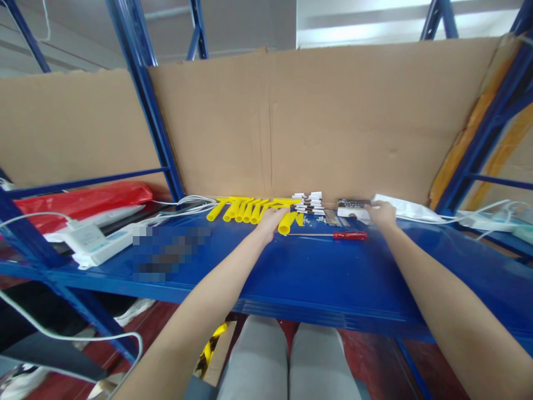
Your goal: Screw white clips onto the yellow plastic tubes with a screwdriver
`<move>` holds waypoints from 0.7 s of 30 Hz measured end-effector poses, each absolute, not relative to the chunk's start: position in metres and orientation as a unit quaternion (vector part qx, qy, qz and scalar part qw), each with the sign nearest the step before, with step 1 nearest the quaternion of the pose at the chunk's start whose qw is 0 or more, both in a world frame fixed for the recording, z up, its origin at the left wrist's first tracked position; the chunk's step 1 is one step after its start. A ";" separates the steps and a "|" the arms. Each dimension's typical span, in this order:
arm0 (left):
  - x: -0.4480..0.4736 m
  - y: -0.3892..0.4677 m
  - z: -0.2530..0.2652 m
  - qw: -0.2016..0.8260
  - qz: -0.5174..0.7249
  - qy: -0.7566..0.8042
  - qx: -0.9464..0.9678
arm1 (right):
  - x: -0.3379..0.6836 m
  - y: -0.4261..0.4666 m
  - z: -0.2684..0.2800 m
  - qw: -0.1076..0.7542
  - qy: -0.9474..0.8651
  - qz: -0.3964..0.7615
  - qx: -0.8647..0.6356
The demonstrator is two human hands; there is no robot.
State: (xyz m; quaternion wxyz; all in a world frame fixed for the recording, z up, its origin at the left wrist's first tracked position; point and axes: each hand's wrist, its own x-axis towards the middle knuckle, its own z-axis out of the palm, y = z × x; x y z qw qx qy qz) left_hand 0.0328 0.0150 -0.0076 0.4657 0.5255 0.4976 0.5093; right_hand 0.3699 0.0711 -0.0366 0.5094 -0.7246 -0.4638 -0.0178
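Note:
My left hand [271, 221] is closed around a yellow hollow plastic handle [286, 224], whose open round end faces me. To its left, several more such yellow handles [242, 211] lie side by side in a row. Stacked white-and-black small packets [308, 203] sit just beyond the left hand's fingertips. My right hand [382, 214] has its fingers pinched on the right end of a small black-and-white box [352, 208]. Between the hands lies a red-handled screwdriver [350, 236], its shaft pointing left. Small flat metal pieces [332, 218] rest behind it.
The blue metal shelf [300, 278] has a cardboard sheet [333, 122] along its back. A white packet [410, 209] lies beyond the right hand. At left are a power strip with a charger [97, 239], white cables [194, 204] and a red bag [104, 197]. Blue uprights [154, 111] frame both sides.

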 end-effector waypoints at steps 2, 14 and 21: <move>0.033 0.016 -0.008 0.466 0.513 0.495 0.524 | 0.364 0.066 -0.030 0.561 -0.458 0.008 -0.689; 0.025 0.027 0.005 0.501 0.587 0.488 0.407 | 0.265 0.031 0.005 0.723 -0.495 0.256 -0.409; 0.020 0.051 0.010 0.573 0.592 0.434 0.366 | 0.204 0.014 -0.012 0.650 -0.564 0.380 -0.340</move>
